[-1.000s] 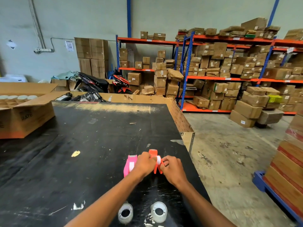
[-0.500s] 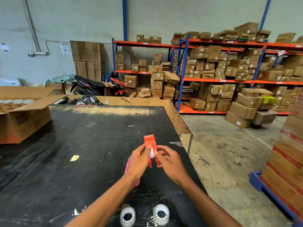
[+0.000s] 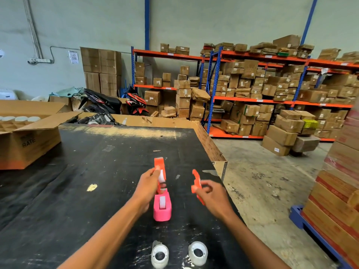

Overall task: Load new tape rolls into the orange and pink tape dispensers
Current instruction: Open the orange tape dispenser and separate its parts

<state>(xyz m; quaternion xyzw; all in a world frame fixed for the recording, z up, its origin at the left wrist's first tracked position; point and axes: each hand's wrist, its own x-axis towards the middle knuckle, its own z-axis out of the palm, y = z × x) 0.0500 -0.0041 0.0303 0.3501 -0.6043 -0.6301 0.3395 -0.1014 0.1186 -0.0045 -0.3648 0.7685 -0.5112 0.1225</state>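
Orange dispenser held apart in two pieces over the bench

The left hand (image 3: 150, 183) pinches the orange dispenser body (image 3: 160, 169), its long axis running toward the bench's far edge, a white core showing inside. The right hand (image 3: 210, 193) grips the detached orange side piece (image 3: 196, 182) clear of it, probably to free the spool. The pink dispenser (image 3: 162, 207) stands between the wrists, lengthwise the same way. Two new tape rolls (image 3: 159, 256) wait by the near edge.
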